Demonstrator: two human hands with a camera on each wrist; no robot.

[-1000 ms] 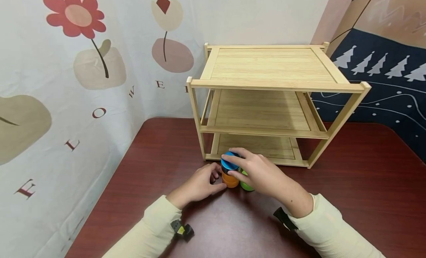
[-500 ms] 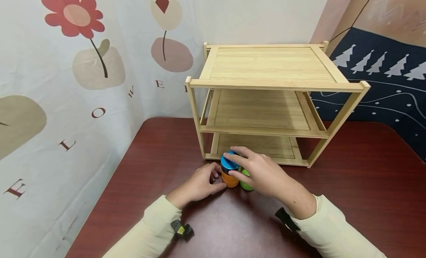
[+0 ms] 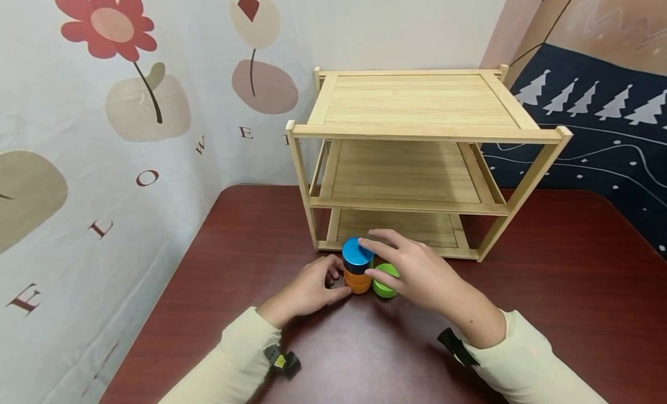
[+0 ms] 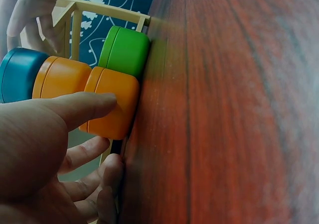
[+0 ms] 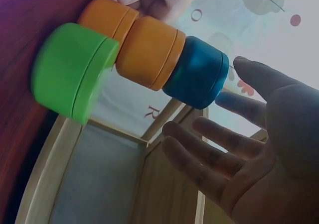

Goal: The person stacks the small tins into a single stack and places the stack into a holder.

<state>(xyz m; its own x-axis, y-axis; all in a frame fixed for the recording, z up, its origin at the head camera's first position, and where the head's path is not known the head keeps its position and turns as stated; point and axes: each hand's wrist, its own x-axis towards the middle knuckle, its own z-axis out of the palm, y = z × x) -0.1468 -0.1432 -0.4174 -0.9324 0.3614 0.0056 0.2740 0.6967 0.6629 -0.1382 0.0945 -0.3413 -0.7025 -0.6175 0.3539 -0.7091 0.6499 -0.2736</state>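
Note:
Two orange round lidded tins are stacked on the table: the lower orange tin (image 4: 122,117) and the upper orange tin (image 5: 147,55). A blue tin (image 3: 356,253) sits on top of them. Right beside the stack's base stands a green tin (image 3: 384,283). My left hand (image 3: 312,288) is at the left of the stack, its straight thumb against the lower orange tin and its other fingers loosely bent near the tin's side. My right hand (image 3: 417,271) hovers at the right of the blue tin, fingers spread, holding nothing; a gap shows in the right wrist view.
A three-tier wooden shelf (image 3: 427,132) stands just behind the tins, its lower front rail close to them. The dark red table (image 3: 563,300) extends to both sides. A flower-printed wall hanging (image 3: 182,230) borders the left.
My right hand has drawn back to the right from the blue tin, uncovering more of its lid and of the green tin. My left hand has stayed beside the stack.

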